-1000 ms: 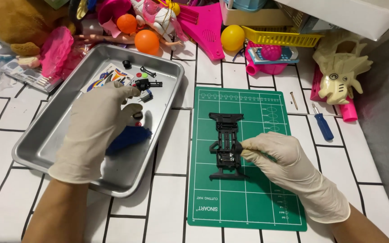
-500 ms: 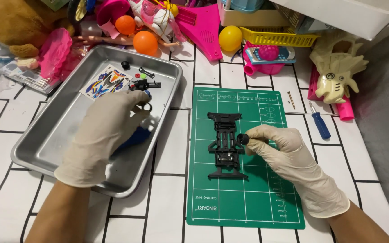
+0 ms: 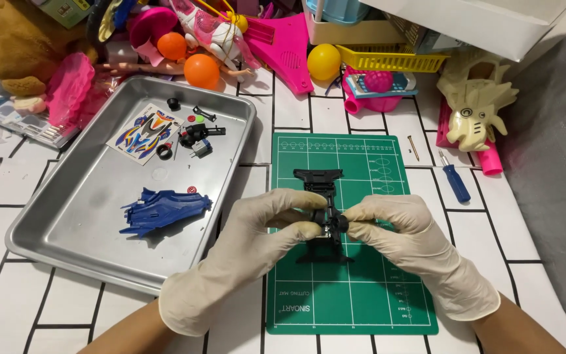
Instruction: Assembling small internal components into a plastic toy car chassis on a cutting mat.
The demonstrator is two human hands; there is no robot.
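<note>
a: chassis [image 3: 321, 196], black, one of it, lies on the green mat [image 3: 361, 288] at centre frame.

b: and the hands?

a: two, both gloved. left hand [image 3: 244, 255] comes in from lower left, fingers pinched together on the chassis middle. right hand [image 3: 414, 246] comes from lower right, fingertips pinched on a small black wheel [image 3: 339, 224] pressed against the chassis side.

b: what sits in the tray [image 3: 54, 229]?

a: one blue car shell [image 3: 164, 210] near its middle, one sticker sheet [image 3: 144, 134] in its upper part, and beside that a cluster of small dark parts [image 3: 194, 134]; too small to count surely.

b: right of the mat?

a: one blue screwdriver [image 3: 454, 179], one screw [image 3: 413, 147] just off the mat's upper right corner, and one cream dinosaur toy [image 3: 476, 105] further up.

b: along the top?

a: two orange balls [image 3: 202, 71] upper left, one yellow ball [image 3: 323, 62] top centre, one yellow basket [image 3: 391, 60] beside it.
</note>
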